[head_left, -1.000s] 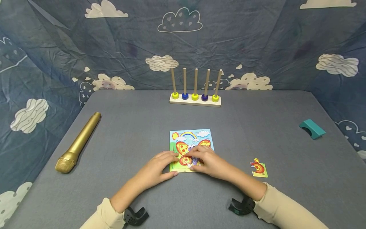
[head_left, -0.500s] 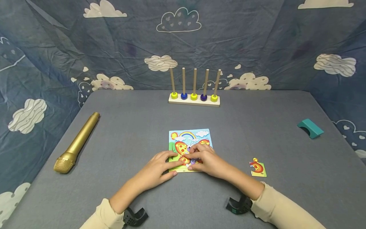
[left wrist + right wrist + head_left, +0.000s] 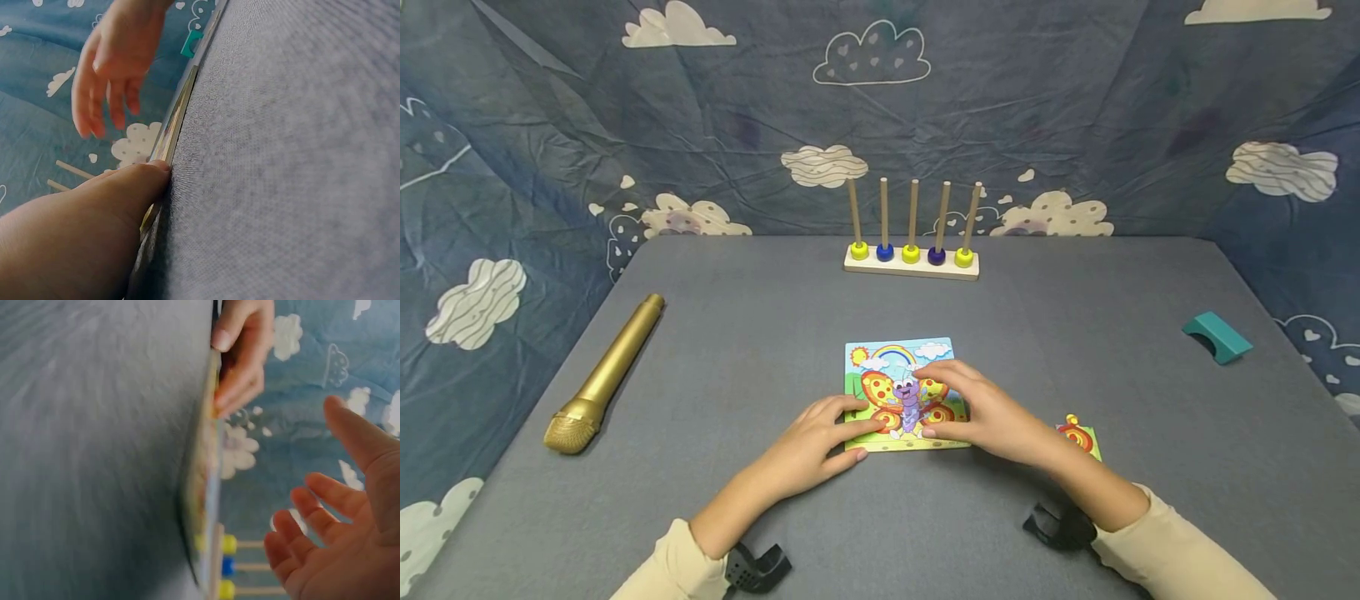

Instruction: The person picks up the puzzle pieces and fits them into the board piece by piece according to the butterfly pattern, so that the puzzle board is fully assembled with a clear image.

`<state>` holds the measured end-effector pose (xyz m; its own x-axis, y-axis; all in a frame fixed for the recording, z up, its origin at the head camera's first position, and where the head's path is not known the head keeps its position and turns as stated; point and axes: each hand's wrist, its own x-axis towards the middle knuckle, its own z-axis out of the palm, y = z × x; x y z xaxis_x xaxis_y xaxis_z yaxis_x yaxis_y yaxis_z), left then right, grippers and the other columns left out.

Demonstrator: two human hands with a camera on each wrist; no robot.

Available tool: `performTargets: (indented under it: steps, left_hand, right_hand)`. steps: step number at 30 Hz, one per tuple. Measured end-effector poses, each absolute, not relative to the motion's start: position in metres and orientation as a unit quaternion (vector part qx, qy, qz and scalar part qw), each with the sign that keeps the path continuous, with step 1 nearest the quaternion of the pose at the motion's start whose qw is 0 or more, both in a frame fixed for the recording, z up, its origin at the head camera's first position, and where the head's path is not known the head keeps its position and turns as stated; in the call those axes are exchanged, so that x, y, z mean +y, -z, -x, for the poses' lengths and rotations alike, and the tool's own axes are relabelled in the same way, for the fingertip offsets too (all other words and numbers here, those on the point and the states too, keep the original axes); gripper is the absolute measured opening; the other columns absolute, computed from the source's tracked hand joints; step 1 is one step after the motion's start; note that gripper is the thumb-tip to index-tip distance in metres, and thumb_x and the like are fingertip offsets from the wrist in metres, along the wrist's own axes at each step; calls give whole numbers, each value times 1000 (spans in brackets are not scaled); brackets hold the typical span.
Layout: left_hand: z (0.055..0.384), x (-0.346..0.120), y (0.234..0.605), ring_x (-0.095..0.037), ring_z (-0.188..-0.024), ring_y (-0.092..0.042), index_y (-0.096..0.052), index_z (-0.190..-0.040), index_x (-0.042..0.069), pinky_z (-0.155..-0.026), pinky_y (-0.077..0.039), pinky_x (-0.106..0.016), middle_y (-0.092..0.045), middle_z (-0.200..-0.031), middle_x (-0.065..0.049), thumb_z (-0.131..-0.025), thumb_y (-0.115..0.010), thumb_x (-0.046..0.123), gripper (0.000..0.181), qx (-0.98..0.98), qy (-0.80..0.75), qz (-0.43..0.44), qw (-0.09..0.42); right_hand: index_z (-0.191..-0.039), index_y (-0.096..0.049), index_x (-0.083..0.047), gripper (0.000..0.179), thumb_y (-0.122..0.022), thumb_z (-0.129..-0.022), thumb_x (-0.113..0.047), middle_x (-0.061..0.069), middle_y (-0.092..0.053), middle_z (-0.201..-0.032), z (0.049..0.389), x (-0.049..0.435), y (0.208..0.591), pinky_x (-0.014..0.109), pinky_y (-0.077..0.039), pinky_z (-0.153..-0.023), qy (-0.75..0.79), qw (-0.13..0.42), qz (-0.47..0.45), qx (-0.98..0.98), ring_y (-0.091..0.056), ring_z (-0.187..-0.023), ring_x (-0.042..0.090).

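A butterfly jigsaw puzzle [image 3: 907,398] lies flat on the grey table. My left hand [image 3: 820,433] rests at its lower left corner, fingers spread over the picture; in the left wrist view the thumb touches the board's near edge. Raised just over the puzzle's right side is my right hand [image 3: 992,417], its fingers apart and holding nothing, as the right wrist view also shows. A loose puzzle piece [image 3: 1082,436] with a red and orange swirl lies to the right, partly covered by the right forearm.
At the back stands a wooden peg stacker [image 3: 912,265] with yellow and blue rings. A gold microphone [image 3: 606,375] lies at the left, and a teal arch block [image 3: 1221,337] at the right. Cloud-printed cloth [image 3: 1037,100] hangs behind the table.
My right hand has let go of the puzzle's middle, lifted and moved right, uncovering the butterfly's body and right wings. One left finger has shifted further over the picture; the puzzle stays put.
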<state>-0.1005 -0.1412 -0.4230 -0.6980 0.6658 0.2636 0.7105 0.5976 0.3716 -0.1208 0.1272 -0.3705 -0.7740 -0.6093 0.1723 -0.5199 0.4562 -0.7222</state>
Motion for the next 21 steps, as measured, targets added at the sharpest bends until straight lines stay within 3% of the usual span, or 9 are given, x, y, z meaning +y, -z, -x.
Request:
performTargets:
  steps: [7,10,14,21]
  left_hand:
    - [100,-141,424,-20,-117,-39,-54,-126,26,-96,-30,-41,-44,-126,-1,-86,-60,31,41,-892,232,385,53]
    - [100,-141,424,-20,-117,-39,-54,-126,27,-95,-31,-41,-44,-126,-1,-86,-60,30,41,-893,229,384,52]
    - [100,-141,424,-19,-117,-38,-54,-126,28,-96,-30,-41,-44,-127,0,-86,-59,31,40,-894,229,381,50]
    - [100,-141,424,-19,-117,-38,-54,-125,27,-96,-30,-41,-44,-126,-1,-86,-59,31,40,-895,229,380,49]
  right_hand:
    - [-129,-46,-12,69,-78,-69,-23,-1,-43,-126,105,169,352,45,-35,-91,391,-33,308,867,-39,-117,18]
    - [-131,-45,-15,73,-80,-66,-19,-2,-42,-127,97,188,350,30,-37,-89,376,-65,287,879,-38,-116,12]
    - [-132,-44,-17,78,-82,-63,-12,-3,-42,-127,87,210,352,11,-29,-85,373,-86,258,887,-35,-115,4]
    - [-131,-45,-13,81,-82,-59,-5,3,-43,-124,77,239,368,8,-25,-86,383,-91,225,891,-36,-111,0]
